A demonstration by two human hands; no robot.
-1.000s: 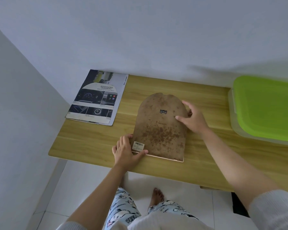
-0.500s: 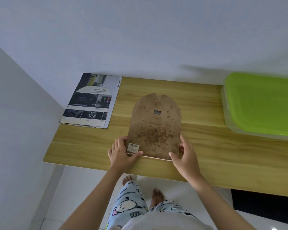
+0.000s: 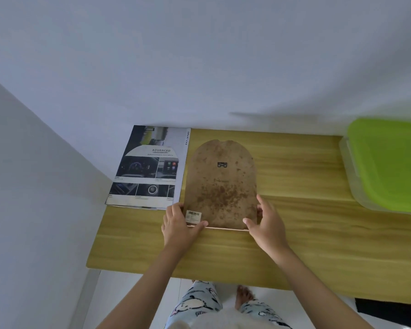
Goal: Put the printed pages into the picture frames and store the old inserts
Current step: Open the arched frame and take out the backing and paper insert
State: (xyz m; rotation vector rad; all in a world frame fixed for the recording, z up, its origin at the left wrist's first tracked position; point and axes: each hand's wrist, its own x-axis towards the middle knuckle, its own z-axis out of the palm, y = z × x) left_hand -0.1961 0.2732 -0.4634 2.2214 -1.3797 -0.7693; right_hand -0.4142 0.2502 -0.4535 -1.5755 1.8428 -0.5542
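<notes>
Both hands, left hand (image 3: pixel 179 225) and right hand (image 3: pixel 266 224), pinch the face-down picture frame's (image 3: pixel 221 186) near corners; its glass, probably loose, could slip out onto the worktop (image 3: pixel 306 245).

Surface (image 3: pixel 294 245): light wood grain, smooth, matt. Frame back (image 3: pixel 221 186): brown fibreboard, matt, dark mottled stains. Printed page (image 3: pixel 150 167): glossy paper. Box lid (image 3: pixel 389 160): green plastic, smooth.
</notes>
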